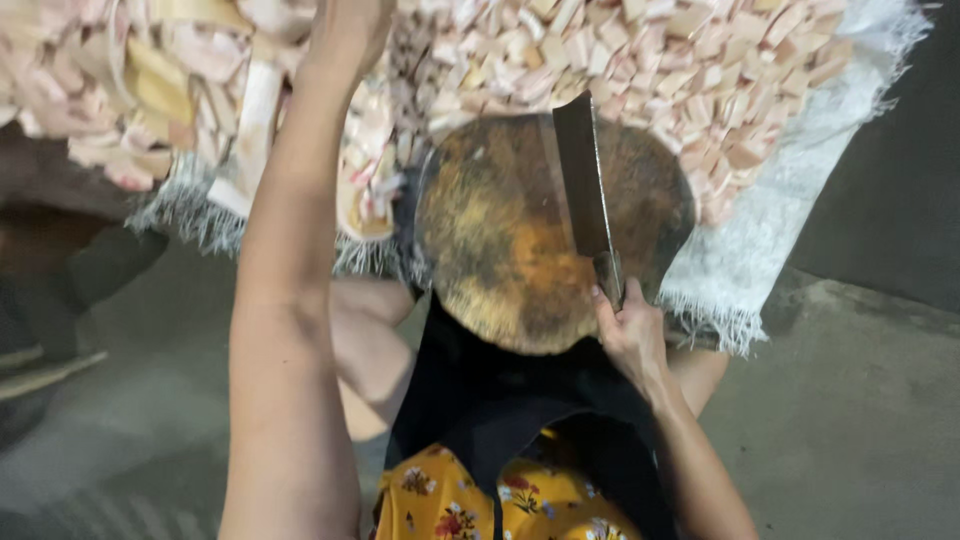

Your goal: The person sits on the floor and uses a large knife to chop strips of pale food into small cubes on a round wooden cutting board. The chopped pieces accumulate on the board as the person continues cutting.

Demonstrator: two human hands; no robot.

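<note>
Seen from above, looking down over a lap in a yellow flowered garment [470, 500] and a black apron [500, 400]. Right hand [628, 335] closed tight around the handle of a cleaver [583, 175], fingers wrapped fully, thumb on the near side. Broad dark blade rising straight up and away from that grip, lying across a round, stained wooden chopping block [500, 240]. Block directly ahead of the gripping hand and mostly to its left, near edge just beside the knuckles. Left hand [350, 25] stretched far forward, well apart from the cleaver, reaching into a heap of long pale wood strips [160, 90]; fingers cut off at the frame's top edge, so impossible to tell whether clasped or spread. Pile of small pale chopped pieces [660, 60] beyond the blade tip, spread over a white fringed cloth [780, 220]. Grey concrete floor [850, 420] to the right of the grip.
</note>
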